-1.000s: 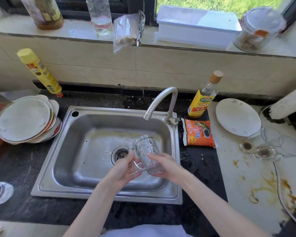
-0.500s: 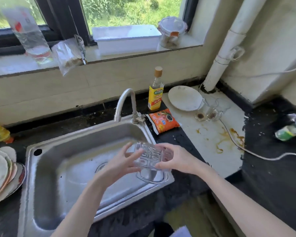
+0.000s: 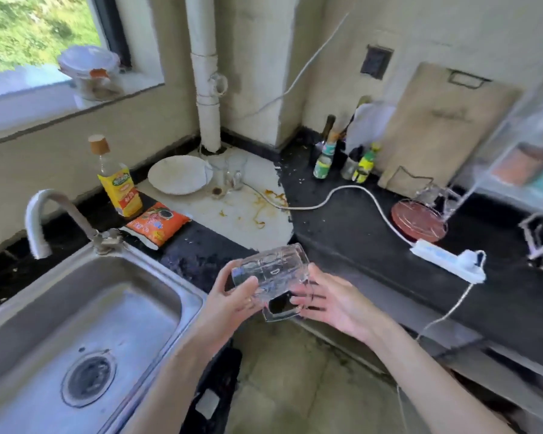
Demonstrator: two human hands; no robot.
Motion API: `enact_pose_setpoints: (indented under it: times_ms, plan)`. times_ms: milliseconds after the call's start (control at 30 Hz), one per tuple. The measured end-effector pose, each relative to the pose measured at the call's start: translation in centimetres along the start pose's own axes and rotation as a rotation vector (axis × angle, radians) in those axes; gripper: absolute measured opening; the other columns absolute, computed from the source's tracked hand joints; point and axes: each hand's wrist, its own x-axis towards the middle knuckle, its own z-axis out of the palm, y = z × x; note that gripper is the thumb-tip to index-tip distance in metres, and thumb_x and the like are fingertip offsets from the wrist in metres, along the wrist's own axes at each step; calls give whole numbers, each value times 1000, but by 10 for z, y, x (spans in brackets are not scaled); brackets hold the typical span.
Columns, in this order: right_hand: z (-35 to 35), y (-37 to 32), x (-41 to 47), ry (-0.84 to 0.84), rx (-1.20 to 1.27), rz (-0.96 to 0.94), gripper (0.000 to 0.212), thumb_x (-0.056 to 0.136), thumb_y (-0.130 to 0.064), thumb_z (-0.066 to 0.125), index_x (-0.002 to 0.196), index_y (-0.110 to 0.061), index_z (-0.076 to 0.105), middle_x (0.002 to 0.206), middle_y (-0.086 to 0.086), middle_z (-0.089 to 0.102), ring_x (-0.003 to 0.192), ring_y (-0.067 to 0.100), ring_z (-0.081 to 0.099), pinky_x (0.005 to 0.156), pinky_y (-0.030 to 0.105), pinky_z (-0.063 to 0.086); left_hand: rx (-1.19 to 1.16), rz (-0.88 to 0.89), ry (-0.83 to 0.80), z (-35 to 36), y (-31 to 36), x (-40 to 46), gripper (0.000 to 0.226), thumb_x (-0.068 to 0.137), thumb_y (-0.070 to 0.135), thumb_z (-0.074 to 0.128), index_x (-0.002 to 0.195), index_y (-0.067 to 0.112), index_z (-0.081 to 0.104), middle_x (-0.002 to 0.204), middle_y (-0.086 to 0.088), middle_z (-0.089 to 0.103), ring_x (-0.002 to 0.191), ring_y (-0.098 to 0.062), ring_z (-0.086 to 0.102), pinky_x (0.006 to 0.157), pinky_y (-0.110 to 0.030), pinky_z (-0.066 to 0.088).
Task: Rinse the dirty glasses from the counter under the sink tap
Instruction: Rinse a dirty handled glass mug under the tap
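Observation:
A clear glass mug [image 3: 273, 270] with a handle lies tilted on its side in the air, past the right edge of the steel sink [image 3: 85, 308], over the counter's front edge. My left hand [image 3: 232, 300] grips its mouth end with thumb and curled fingers. My right hand [image 3: 333, 303] cups its base end, fingers spread. The tap [image 3: 41, 220] stands at the sink's back with no water running. Several dirty glasses [image 3: 229, 175] stand on the pale stained counter patch [image 3: 242, 214] near the white pipe.
A white plate [image 3: 179, 173], a yellow-labelled bottle [image 3: 116, 180] and an orange packet [image 3: 157, 223] lie behind the sink. A white cable and power strip [image 3: 445, 260] cross the black counter. Bottles [image 3: 342, 158], a cutting board [image 3: 442, 126] and a red round mat [image 3: 419, 222] stand right.
Both hands have carried the mug rightward out of the sink basin to beyond its right edge, and it has turned onto its side. The view has swung right.

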Motion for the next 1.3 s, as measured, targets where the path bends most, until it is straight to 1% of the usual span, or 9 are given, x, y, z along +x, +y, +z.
enact_pose_setpoints:
  times_ms: [100, 233, 467, 600, 700, 867, 1067, 1200, 1300]
  plan:
    - [-48, 11, -46, 76, 38, -43, 42, 77, -32, 64, 106, -1, 59, 100, 16, 68, 90, 26, 65, 86, 44, 54, -6, -22, -79, 55, -31, -1, 43, 77, 18, 72, 114, 25, 51, 99, -4, 72, 90, -24, 69, 72, -31, 56]
    - [-111, 21, -103, 194, 212, -154, 22, 92, -16, 54, 110, -3, 56, 113, 17, 64, 97, 30, 65, 84, 44, 55, 46, -67, -215, 135, -76, -15, 45, 82, 20, 65, 121, 22, 42, 99, 0, 73, 96, -25, 68, 88, -39, 50]
    - [-248, 49, -215, 481, 291, -295, 13, 96, -14, 49, 102, -5, 55, 115, 17, 64, 85, 34, 70, 69, 38, 59, 577, -170, -541, 264, -150, -42, 75, 67, 44, 73, 129, 28, 33, 117, 3, 64, 106, -16, 63, 97, -38, 47]
    - [-313, 53, -273, 657, 113, -377, 14, 97, -17, 47, 95, -8, 58, 106, 5, 67, 83, 25, 71, 65, 28, 56, 1012, -45, -666, 346, -188, -43, 91, 62, 65, 67, 136, 23, 34, 130, 3, 53, 112, -12, 56, 101, -37, 44]
    - [-356, 47, -299, 748, -27, -413, 16, 98, -19, 46, 92, -12, 59, 100, -1, 69, 83, 15, 70, 65, 20, 53, 1250, 140, -732, 401, -214, -37, 68, 82, 50, 61, 138, 23, 34, 136, 6, 45, 125, -12, 44, 105, -29, 35]
    - [-434, 37, -313, 892, -114, -427, 17, 98, -21, 46, 91, -14, 60, 93, -1, 69, 83, 13, 71, 78, 36, 54, 1464, 356, -874, 475, -254, -7, 56, 92, 40, 51, 142, 27, 29, 144, 5, 38, 128, -12, 40, 106, -27, 31]
    - [-547, 15, -292, 1014, -167, -394, 16, 97, -21, 47, 91, -16, 61, 95, 4, 69, 85, 15, 70, 76, 34, 53, 1547, 420, -875, 541, -302, 66, 55, 96, 44, 40, 145, 26, 25, 148, 7, 33, 134, -11, 33, 106, -27, 31]
    - [-623, -18, -262, 1068, -147, -356, 18, 96, -19, 48, 95, -6, 62, 87, 8, 68, 64, -1, 63, 59, 20, 45, 1644, 454, -878, 589, -319, 137, 53, 98, 42, 36, 146, 24, 24, 152, 3, 28, 139, -15, 26, 111, -30, 26]
    - [-672, -38, -235, 1100, -100, -334, 20, 97, -21, 47, 94, -8, 61, 93, 11, 68, 79, 4, 65, 66, 23, 44, 1758, 494, -869, 626, -327, 186, 54, 98, 43, 32, 148, 25, 19, 155, 1, 20, 143, -18, 16, 113, -32, 22]
